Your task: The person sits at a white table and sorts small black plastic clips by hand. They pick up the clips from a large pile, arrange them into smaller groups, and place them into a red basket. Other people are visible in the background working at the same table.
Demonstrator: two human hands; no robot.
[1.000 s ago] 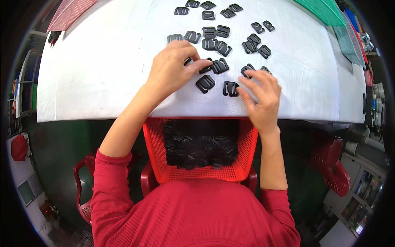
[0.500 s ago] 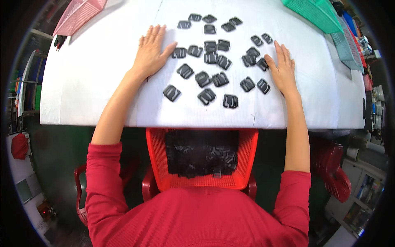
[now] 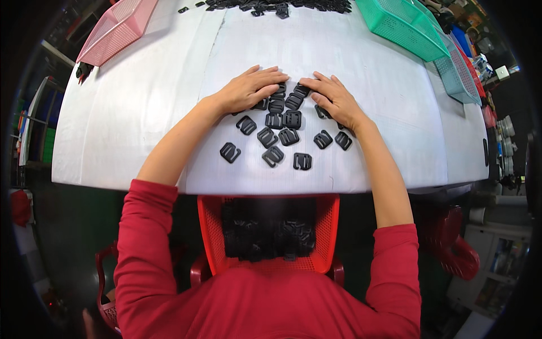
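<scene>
Black plastic buckles lie loosely on the white tabletop, bunched between my two hands and scattered toward the near edge. My left hand rests flat on the left of the bunch, fingers stretched out and touching buckles. From the other side, my right hand lies over the right of the bunch, its fingers extended on a buckle. Both palms cover parts of some buckles. Beneath the table's near edge, a red basket in front of my body holds many more black buckles.
A large heap of black pieces lies along the far side of the white table. A pink basket stands at far left. Green and pale blue baskets stand at far right. Dark red chairs are below.
Both hands have moved inward toward each other, and the spread buckles between them are now bunched closer together. The view has tilted up, bringing the far heap into sight.
</scene>
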